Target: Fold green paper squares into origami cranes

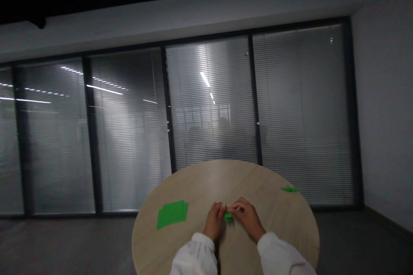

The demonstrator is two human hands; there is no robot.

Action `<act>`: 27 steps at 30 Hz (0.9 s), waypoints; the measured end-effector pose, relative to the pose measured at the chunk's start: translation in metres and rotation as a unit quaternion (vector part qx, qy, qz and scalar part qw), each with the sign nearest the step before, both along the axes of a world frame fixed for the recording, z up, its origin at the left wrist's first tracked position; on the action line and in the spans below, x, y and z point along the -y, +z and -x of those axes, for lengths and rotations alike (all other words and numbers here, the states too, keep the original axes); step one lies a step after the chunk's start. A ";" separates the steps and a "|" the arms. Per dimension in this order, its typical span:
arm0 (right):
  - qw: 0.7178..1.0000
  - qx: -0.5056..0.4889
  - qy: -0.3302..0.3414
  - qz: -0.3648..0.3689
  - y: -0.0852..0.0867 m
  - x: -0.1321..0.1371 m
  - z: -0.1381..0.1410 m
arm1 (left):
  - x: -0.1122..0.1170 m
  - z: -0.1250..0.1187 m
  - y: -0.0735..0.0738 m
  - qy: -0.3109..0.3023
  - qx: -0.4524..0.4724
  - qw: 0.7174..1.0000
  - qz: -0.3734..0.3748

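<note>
Both of my hands meet over the near middle of a round wooden table (200, 180). My left hand (214, 220) and my right hand (247, 217) are closed in pinches on a small folded piece of green paper (228, 217) held between them just above the tabletop. White sleeves cover both wrists. A short stack of flat green paper sheets (172, 213) lies on the table to the left of my left hand. A small finished green folded shape (289, 188) rests near the table's far right edge.
Behind the table stands a wall of glass panels with closed blinds (209, 116) in dark frames. A grey wall (387, 116) rises at the right. Dark floor (64, 245) surrounds the table.
</note>
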State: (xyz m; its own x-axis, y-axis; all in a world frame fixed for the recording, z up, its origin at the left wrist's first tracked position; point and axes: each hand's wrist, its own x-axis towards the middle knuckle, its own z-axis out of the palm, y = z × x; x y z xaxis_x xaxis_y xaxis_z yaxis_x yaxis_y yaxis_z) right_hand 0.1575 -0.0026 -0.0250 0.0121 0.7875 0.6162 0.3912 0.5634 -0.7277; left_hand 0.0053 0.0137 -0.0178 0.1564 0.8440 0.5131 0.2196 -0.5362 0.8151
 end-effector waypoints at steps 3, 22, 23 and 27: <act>1.000 -0.001 -0.025 -0.009 0.003 0.001 -0.001 | 0.000 -0.001 -0.001 -0.017 0.040 0.998 0.054; 0.993 -0.111 -0.017 0.023 0.000 0.000 0.000 | -0.009 0.001 -0.010 -0.059 0.172 0.971 0.153; 0.992 -0.121 -0.009 0.046 -0.002 -0.002 0.000 | -0.008 0.000 -0.010 -0.060 0.159 0.975 0.145; 0.993 -0.077 0.027 0.088 -0.012 -0.010 0.000 | -0.002 0.000 -0.005 -0.071 0.113 0.984 0.118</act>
State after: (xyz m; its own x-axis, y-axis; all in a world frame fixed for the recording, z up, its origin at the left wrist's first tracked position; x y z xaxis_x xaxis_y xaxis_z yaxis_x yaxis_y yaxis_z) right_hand 0.1572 0.0077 -0.0367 0.0501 0.8845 0.4639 0.2401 0.4402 -0.8652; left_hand 0.0051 0.0157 -0.0226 0.1862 0.9217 0.3403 -0.0458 -0.3378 0.9401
